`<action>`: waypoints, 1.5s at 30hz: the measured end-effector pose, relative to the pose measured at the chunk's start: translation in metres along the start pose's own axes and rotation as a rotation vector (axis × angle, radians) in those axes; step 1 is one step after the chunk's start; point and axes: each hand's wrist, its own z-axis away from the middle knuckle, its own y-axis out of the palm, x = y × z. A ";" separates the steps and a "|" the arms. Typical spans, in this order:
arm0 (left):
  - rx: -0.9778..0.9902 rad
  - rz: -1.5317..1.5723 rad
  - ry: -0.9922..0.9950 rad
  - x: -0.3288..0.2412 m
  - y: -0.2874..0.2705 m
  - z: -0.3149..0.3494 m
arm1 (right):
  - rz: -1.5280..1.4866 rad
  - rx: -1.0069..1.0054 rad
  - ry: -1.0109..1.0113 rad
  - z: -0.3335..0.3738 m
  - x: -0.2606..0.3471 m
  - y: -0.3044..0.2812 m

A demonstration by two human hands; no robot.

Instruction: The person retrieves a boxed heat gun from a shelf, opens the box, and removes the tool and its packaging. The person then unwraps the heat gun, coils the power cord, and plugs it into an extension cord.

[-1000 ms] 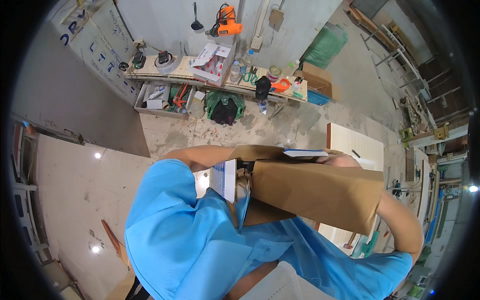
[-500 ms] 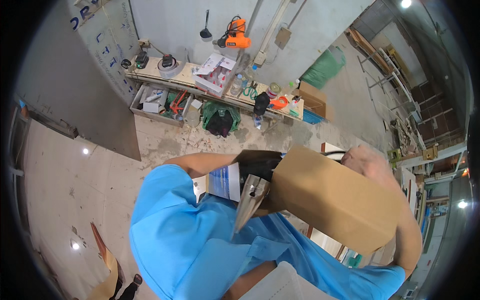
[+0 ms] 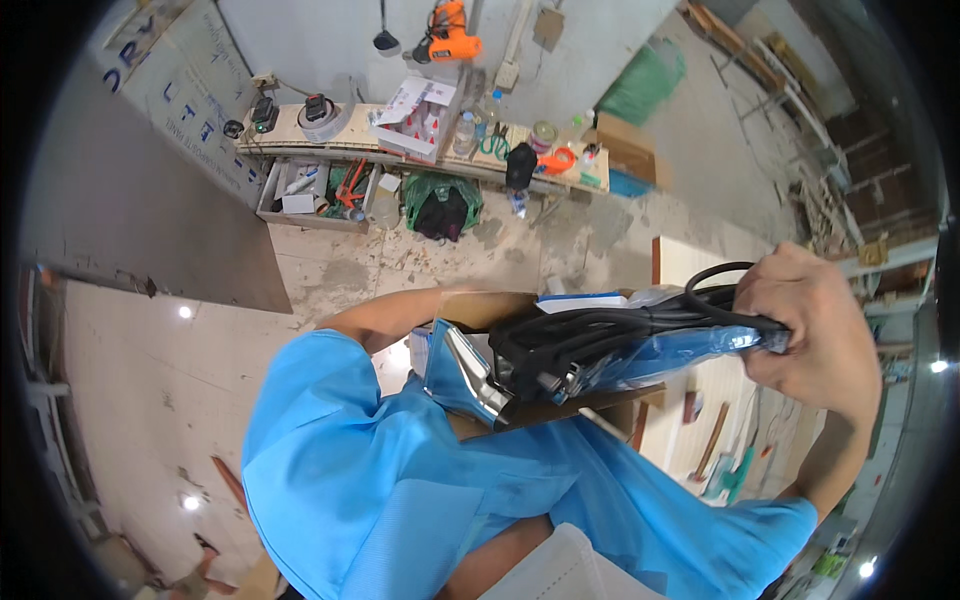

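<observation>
My right hand (image 3: 790, 318) is closed round the end of a blue item in clear plastic (image 3: 680, 355), which sticks out of an opened brown cardboard box (image 3: 490, 305). A thick black power cord (image 3: 600, 325) lies coiled along it, one loop rising by my knuckles. Two metal prongs of its plug (image 3: 562, 382) show. At the box's left end is a silver metal nozzle-like part (image 3: 475, 375) on a blue surface. My left forearm (image 3: 390, 318) reaches behind the box; the left hand is hidden there. The box is held against my blue shirt.
A wall shelf (image 3: 350, 148) ahead carries an opened white carton (image 3: 412, 120), bottles, scissors (image 3: 495, 142) and tape. Below stand a tool drawer (image 3: 310, 190) and a green bag (image 3: 440, 205). An orange heat gun (image 3: 450, 35) hangs above. A pale board (image 3: 690, 262) lies beyond my right side.
The large brown cardboard panel that covered the right side has gone from there. The cord and blue wrapped item are now exposed, and my right hand has moved right and grips them.
</observation>
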 end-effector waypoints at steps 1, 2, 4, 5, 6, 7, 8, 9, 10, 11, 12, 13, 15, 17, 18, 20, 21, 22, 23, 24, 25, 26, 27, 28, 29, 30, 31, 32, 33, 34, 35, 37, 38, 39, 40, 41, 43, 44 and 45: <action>0.007 0.009 -0.021 0.003 -0.001 0.001 | 0.003 -0.005 0.028 0.005 0.000 -0.001; 0.021 0.018 -0.035 0.005 -0.001 0.000 | -0.016 -0.036 0.059 0.007 -0.003 -0.003; 0.041 0.021 -0.063 0.010 0.001 -0.006 | -0.070 -0.161 0.046 0.012 -0.005 -0.008; 0.050 0.021 -0.070 0.011 0.002 -0.009 | -0.062 -0.194 -0.007 0.014 -0.007 -0.012; 0.056 0.015 -0.079 0.010 0.005 -0.014 | -0.109 -0.146 0.042 0.016 -0.010 -0.017; 0.062 0.008 -0.083 0.010 0.009 -0.018 | -0.006 -0.089 0.071 0.018 -0.013 -0.022; 0.066 0.000 -0.085 0.010 0.013 -0.020 | 0.109 -0.033 0.067 0.021 -0.017 -0.026; 0.070 -0.011 -0.077 0.010 0.017 -0.017 | 0.124 -0.031 0.084 0.024 -0.022 -0.027; 0.075 -0.022 -0.075 0.009 0.022 -0.017 | 0.115 -0.037 0.115 0.027 -0.027 -0.025; 0.079 -0.036 -0.068 0.008 0.026 -0.012 | 0.098 -0.056 0.152 0.031 -0.032 -0.021; 0.077 -0.063 -0.054 0.008 0.031 -0.003 | 0.074 -0.077 0.193 0.033 -0.038 -0.017; 0.080 -0.076 -0.044 0.006 0.036 0.007 | 0.052 -0.100 0.234 0.036 -0.043 -0.011; 0.076 -0.116 -0.008 0.001 0.043 0.037 | -0.002 -0.149 0.326 0.039 -0.053 0.002; 0.077 -0.130 0.005 -0.011 0.047 0.068 | -0.060 -0.197 0.422 0.040 -0.062 0.018; 0.067 -0.141 0.030 -0.016 0.045 0.092 | -0.094 -0.223 0.471 0.040 -0.067 0.023; 0.030 -0.115 0.055 -0.024 0.039 0.127 | -0.155 -0.262 0.557 0.040 -0.075 0.038; 0.003 -0.101 0.066 -0.023 0.035 0.141 | -0.185 -0.281 0.595 0.041 -0.078 0.044; -0.032 -0.073 0.074 -0.020 0.028 0.150 | -0.214 -0.300 0.628 0.042 -0.082 0.050; -0.076 -0.040 0.059 -0.012 0.020 0.150 | -0.237 -0.314 0.657 0.043 -0.085 0.056; -0.115 -0.005 0.042 -0.001 0.012 0.145 | -0.261 -0.325 0.685 0.044 -0.088 0.061; -0.155 0.039 0.018 0.015 0.005 0.132 | -0.281 -0.335 0.711 0.046 -0.091 0.065; -0.192 0.084 -0.020 0.034 0.000 0.117 | -0.309 -0.343 0.736 0.047 -0.095 0.070; -0.228 0.136 -0.063 0.054 -0.003 0.100 | -0.335 -0.409 0.819 0.047 -0.098 0.074; -0.251 0.195 -0.111 0.072 -0.006 0.080 | -0.374 -0.336 0.785 0.048 -0.103 0.077; -0.265 0.243 -0.145 0.092 -0.005 0.067 | -0.384 -0.393 0.858 0.048 -0.108 0.082; -0.270 0.297 -0.176 0.110 -0.003 0.056 | -0.437 -0.301 0.854 0.047 -0.114 0.088; -0.281 0.340 -0.189 0.126 -0.002 0.052 | -0.467 -0.205 0.869 0.045 -0.121 0.094; -0.286 0.382 -0.203 0.138 -0.001 0.045 | -0.464 -0.153 0.868 0.044 -0.126 0.099; -0.294 0.417 -0.208 0.149 0.000 0.043 | -0.478 -0.117 0.848 0.043 -0.131 0.104; -0.305 0.443 -0.215 0.156 0.000 0.041 | -0.461 -0.134 0.805 0.042 -0.135 0.108; -0.317 0.467 -0.213 0.161 0.000 0.042 | -0.425 -0.132 0.767 0.040 -0.138 0.111; -0.342 0.501 -0.207 0.168 -0.001 0.045 | -0.500 -0.177 0.756 0.036 -0.144 0.114; -0.353 0.512 -0.208 0.170 -0.002 0.047 | -0.517 -0.204 0.754 0.033 -0.146 0.117; -0.363 0.525 -0.208 0.171 -0.001 0.046 | -0.532 -0.219 0.782 0.030 -0.146 0.121; -0.373 0.534 -0.210 0.171 -0.003 0.046 | -0.502 -0.241 0.755 0.026 -0.146 0.127; -0.374 0.547 -0.214 0.172 -0.003 0.044 | -0.464 -0.254 0.752 0.022 -0.147 0.137; -0.393 0.556 -0.263 0.172 -0.004 0.038 | -0.385 -0.242 0.750 0.013 -0.154 0.160; -0.393 0.576 -0.264 0.171 -0.006 0.033 | -0.356 -0.241 0.692 0.009 -0.159 0.174; -0.400 0.592 -0.290 0.170 -0.006 0.029 | -0.407 -0.245 0.751 0.005 -0.162 0.192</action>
